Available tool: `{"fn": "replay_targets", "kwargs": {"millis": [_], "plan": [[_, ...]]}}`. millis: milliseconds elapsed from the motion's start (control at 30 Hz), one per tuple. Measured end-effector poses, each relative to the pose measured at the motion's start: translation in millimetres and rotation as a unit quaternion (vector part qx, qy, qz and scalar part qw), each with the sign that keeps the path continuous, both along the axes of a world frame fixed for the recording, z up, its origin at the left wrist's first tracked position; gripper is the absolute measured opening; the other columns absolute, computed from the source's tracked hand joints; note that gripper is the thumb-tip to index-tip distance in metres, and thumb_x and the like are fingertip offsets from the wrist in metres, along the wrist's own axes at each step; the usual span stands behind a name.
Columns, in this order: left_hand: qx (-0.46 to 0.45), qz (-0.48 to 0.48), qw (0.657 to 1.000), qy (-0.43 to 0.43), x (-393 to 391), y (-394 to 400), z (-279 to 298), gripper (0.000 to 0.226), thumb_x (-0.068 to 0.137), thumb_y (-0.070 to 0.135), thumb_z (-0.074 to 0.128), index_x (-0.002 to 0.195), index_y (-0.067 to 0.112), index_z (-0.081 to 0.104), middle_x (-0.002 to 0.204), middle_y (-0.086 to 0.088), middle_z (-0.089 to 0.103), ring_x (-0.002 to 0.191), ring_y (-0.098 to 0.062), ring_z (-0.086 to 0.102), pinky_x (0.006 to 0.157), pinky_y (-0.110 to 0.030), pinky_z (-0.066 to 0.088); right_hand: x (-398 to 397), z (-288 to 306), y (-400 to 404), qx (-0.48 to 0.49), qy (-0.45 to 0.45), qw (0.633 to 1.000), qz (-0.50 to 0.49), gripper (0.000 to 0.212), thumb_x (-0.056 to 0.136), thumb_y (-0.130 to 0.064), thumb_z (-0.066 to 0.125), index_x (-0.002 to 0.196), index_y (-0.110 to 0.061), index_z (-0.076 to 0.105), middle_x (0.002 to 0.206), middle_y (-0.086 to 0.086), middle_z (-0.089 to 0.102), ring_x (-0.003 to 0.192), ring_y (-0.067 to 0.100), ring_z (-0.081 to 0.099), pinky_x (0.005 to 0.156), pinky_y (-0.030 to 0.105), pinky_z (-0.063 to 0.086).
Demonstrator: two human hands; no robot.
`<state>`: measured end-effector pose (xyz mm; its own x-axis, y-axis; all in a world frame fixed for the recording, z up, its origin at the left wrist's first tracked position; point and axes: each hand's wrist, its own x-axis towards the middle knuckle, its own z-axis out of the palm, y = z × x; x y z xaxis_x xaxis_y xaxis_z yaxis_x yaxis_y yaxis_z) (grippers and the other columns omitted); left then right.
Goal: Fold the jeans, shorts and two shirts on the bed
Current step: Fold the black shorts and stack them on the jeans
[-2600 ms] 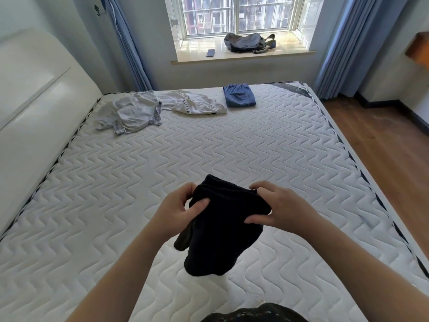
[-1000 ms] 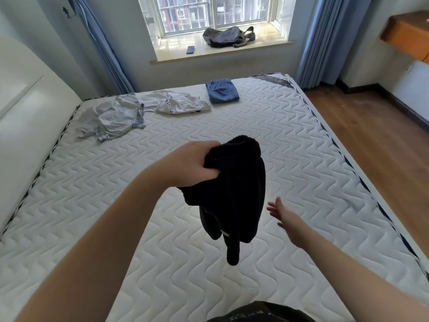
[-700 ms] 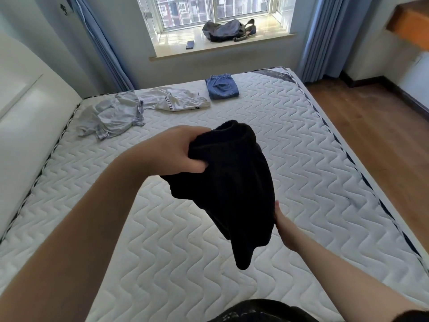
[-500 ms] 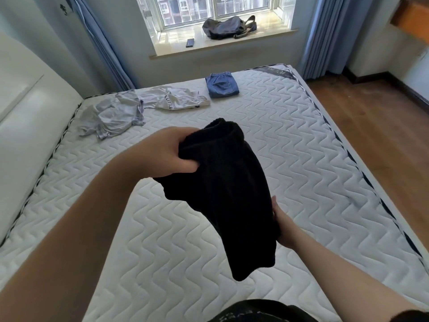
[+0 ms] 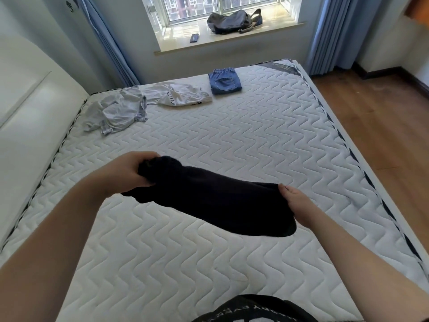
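Black knitted shorts, bunched into a thick band, held in the air above the near half of the white quilted mattress, stretched between both hands. Left hand gripping the left end, fingers curled tight round the bunched cloth. Right hand at the right end, thumb on top of the edge, other fingers hidden beneath the fabric; cannot tell how these lie. Folded blue denim jeans lying flat near the far edge of the mattress. Just left of these, a crumpled white shirt with black lettering; beside that, touching it, a rumpled pale grey shirt. On the sunlit windowsill, a grey bag and a dark phone, apart.
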<state>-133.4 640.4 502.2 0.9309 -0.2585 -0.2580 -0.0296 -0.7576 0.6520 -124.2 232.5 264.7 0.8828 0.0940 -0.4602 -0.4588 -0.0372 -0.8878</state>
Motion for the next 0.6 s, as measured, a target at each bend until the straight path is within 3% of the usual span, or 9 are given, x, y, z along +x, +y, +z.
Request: {"fn": "replay_targets", "kwargs": {"millis": [67, 167, 267, 367, 433, 533, 600], "plan": [[0.010, 0.012, 1.000, 0.004, -3, 2, -11, 0.038, 0.062, 0.021, 0.072, 0.098, 0.030, 0.069, 0.080, -0.002, 0.070, 0.074, -0.017, 0.067, 0.065, -0.031, 0.053, 5, 4, -10, 0.087, -0.003, 0.996, -0.026, 0.041, 0.090, -0.048, 0.059, 0.121, -0.021, 0.062, 0.124, 0.014, 0.066, 0.109, 0.023, 0.065, 0.093, 0.039, 0.052], [-0.055, 0.057, 0.996, 0.050, -13, 4, -27, 0.049, 0.055, 0.031, 0.086, 0.100, 0.038, 0.070, 0.094, 0.005, 0.076, 0.087, -0.009, 0.072, 0.072, -0.021, 0.053, 12, 15, -22, 0.209, -0.007, 0.978, -0.020, 0.056, 0.079, -0.040, 0.077, 0.131, -0.031, 0.058, 0.120, 0.011, 0.069, 0.110, 0.024, 0.067, 0.083, 0.029, 0.055], [-0.091, 0.112, 0.987, 0.069, -19, 2, -45, 0.045, 0.050, 0.050, 0.083, 0.094, 0.046, 0.072, 0.094, 0.008, 0.076, 0.087, -0.008, 0.072, 0.072, -0.023, 0.052, 18, 28, -30, 0.231, -0.026, 0.973, 0.001, 0.065, 0.073, -0.037, 0.085, 0.132, -0.030, 0.060, 0.116, 0.010, 0.070, 0.107, 0.023, 0.068, 0.083, 0.027, 0.055], [-0.117, 0.161, 0.978, 0.055, -24, -8, -59, 0.037, 0.060, 0.062, 0.074, 0.092, 0.044, 0.072, 0.091, 0.006, 0.077, 0.083, -0.011, 0.073, 0.065, -0.022, 0.054, 24, 38, -33, 0.234, -0.036, 0.971, -0.001, 0.063, 0.070, -0.035, 0.088, 0.127, -0.024, 0.064, 0.117, 0.010, 0.069, 0.108, 0.023, 0.067, 0.083, 0.027, 0.055], [-0.120, 0.171, 0.977, 0.033, -25, -11, -66, 0.035, 0.064, 0.058, 0.074, 0.095, 0.042, 0.072, 0.092, 0.007, 0.076, 0.084, -0.010, 0.073, 0.069, -0.026, 0.054, 26, 45, -35, 0.215, -0.046, 0.975, -0.001, 0.064, 0.065, -0.037, 0.090, 0.123, -0.023, 0.067, 0.114, 0.009, 0.070, 0.105, 0.021, 0.068, 0.082, 0.026, 0.055], [-0.100, 0.154, 0.983, 0.007, -21, -12, -67, 0.032, 0.067, 0.035, 0.070, 0.099, 0.035, 0.069, 0.092, 0.007, 0.075, 0.087, -0.010, 0.071, 0.074, -0.029, 0.053, 30, 54, -40, 0.161, -0.061, 0.985, 0.000, 0.059, 0.063, -0.039, 0.088, 0.118, -0.025, 0.070, 0.111, 0.007, 0.072, 0.101, 0.020, 0.069, 0.079, 0.025, 0.055], [-0.078, 0.109, 0.991, 0.004, -18, -13, -67, 0.039, 0.066, 0.018, 0.063, 0.103, 0.032, 0.064, 0.087, 0.004, 0.072, 0.078, -0.015, 0.069, 0.067, -0.029, 0.052, 32, 57, -45, 0.141, -0.066, 0.988, -0.002, 0.048, 0.070, -0.033, 0.082, 0.117, -0.026, 0.070, 0.109, 0.007, 0.072, 0.099, 0.021, 0.069, 0.078, 0.026, 0.056]]}}
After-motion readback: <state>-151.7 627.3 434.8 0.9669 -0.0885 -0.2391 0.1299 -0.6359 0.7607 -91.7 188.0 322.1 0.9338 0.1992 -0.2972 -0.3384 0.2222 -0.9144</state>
